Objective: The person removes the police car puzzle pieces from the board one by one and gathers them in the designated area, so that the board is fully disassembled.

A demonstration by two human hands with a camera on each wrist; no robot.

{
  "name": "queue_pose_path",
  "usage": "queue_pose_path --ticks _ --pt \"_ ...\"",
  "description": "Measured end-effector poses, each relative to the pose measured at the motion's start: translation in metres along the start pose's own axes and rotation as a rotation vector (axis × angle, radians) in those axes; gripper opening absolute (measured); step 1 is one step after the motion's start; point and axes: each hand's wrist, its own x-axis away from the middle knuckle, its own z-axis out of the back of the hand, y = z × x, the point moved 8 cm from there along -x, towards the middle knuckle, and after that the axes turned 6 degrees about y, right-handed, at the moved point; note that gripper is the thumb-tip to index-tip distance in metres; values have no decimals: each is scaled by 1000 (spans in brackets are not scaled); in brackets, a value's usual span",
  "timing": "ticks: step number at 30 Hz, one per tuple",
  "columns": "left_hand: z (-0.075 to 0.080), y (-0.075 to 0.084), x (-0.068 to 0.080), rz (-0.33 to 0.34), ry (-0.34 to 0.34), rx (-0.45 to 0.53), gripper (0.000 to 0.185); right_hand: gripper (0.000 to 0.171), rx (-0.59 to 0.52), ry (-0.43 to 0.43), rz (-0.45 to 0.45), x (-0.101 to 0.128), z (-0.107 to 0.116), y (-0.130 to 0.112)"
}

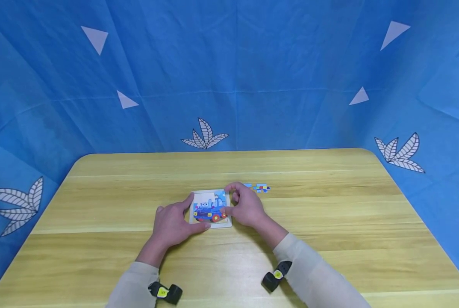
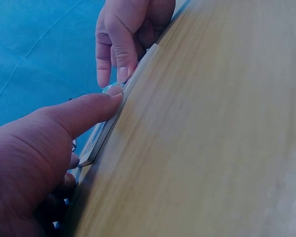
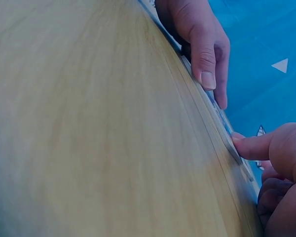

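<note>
Hands both on puzzle board; largest first. Bench [image 1: 329, 239], light wood, carries everything, with a blue leaf-print cloth backdrop [image 1: 252, 64] behind it. Puzzle board [image 1: 211, 208], small square tray with a blue train picture, lies flat at bench centre, between the two hands. Left hand [image 1: 172, 224] braces the board's left and near edges, thumb and forefinger spread around the corner, other fingers relaxed, not clamped. Right hand [image 1: 245, 206] sits at the board's right edge, fingers curled, fingertips pressing or pinching at a piece in the picture; can't tell if it lifts anything. Loose puzzle pieces [image 1: 258, 187] lie just beyond the right hand, toward the far side, apart from the board. Right hand is clearly nearer to them than left.
</note>
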Motion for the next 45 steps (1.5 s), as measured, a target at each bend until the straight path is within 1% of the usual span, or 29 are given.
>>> queue_pose_path --ticks 7,17,22,28,34,38,45 --pt "2 0 0 -6 7 8 110 40 -1 -2 12 1 1 -3" --pt "2 0 1 -10 9 10 110 51 5 -22 22 2 2 -5" --pt "2 -1 0 -11 12 6 110 49 5 -28 51 0 1 -8" --pt "3 1 1 -12 15 6 110 46 34 -22 98 -4 1 -14" --pt "3 1 1 -13 10 4 110 42 44 -23 116 -10 0 -16" --pt "3 1 1 -11 7 1 109 40 53 -39 114 -12 -2 -16" --pt "2 0 1 -5 -1 11 108 37 115 -64 92 -14 -6 -14"
